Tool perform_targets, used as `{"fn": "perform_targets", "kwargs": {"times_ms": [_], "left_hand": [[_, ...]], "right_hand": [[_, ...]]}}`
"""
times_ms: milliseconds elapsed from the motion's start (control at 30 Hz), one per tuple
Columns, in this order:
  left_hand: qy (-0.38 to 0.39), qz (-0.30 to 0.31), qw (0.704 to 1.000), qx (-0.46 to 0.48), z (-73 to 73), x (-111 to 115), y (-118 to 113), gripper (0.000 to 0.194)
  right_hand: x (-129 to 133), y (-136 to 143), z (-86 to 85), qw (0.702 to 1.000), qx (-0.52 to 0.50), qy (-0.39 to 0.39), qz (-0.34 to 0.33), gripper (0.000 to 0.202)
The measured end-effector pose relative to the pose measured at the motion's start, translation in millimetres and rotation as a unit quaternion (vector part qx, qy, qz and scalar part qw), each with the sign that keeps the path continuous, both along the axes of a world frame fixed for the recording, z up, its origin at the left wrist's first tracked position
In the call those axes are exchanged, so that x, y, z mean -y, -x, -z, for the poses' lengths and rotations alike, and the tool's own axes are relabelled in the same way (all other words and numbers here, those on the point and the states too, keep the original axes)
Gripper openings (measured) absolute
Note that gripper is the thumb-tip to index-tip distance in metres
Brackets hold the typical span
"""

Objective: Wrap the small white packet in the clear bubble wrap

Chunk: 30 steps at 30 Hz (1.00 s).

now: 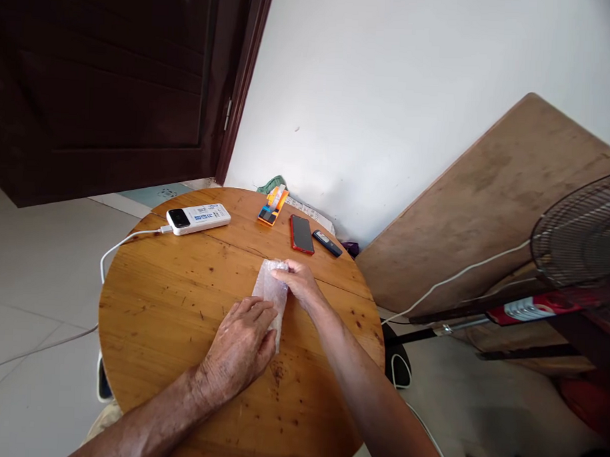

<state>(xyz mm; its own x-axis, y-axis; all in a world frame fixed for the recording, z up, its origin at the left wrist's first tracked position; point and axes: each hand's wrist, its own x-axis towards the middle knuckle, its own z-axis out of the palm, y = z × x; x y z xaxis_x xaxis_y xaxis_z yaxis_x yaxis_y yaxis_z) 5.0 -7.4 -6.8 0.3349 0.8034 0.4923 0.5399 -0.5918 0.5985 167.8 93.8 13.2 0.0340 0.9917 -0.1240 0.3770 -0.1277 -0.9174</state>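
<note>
A narrow strip of translucent bubble wrap (267,284) lies on the round wooden table (171,330), its long side pointing toward me. My left hand (244,340) rests palm down across the lower part of the wrap, its fingers close together over the left side and the thumb near the right edge. At the wrap's top right corner, my right hand (299,281) pinches the material between thumb and fingers. Whether something is inside the wrap cannot be made out.
Toward the back of the table are a white power bank (200,218) with a cable, an orange and blue item (272,206), a red-edged phone (301,234) and a small dark device (327,243). A fan (585,231) stands at the right.
</note>
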Motion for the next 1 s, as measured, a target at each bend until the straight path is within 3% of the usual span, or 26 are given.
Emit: {"fn": "perform_targets", "kwargs": {"times_ms": [233,400,633,800,900,1000], "left_hand": [[-0.006,0.003,1.0,-0.002,7.0,-5,2,0.024],[-0.026,-0.039,0.998,-0.053,7.8,-4,7,0.021],[0.007,-0.109,0.989,-0.099,4.3,-2,9,0.015],[0.038,-0.165,0.983,-0.067,8.0,0,9,0.028],[0.033,-0.14,0.989,-0.04,11.1,-1,12,0.053],[0.025,-0.077,0.996,-0.039,12.7,-3,17,0.049]], "right_hand": [[39,8,-27.7,0.985,0.064,-0.15,-0.064,0.017],[72,14,-35.9,0.972,0.118,-0.187,-0.076,0.01],[96,19,-31.8,0.97,0.117,-0.198,-0.075,0.009],[120,23,-18.3,0.946,0.167,-0.264,-0.093,0.011],[131,26,-4.4,0.931,0.173,-0.311,-0.087,0.016],[138,29,5.9,0.926,0.159,-0.336,-0.07,0.021]]}}
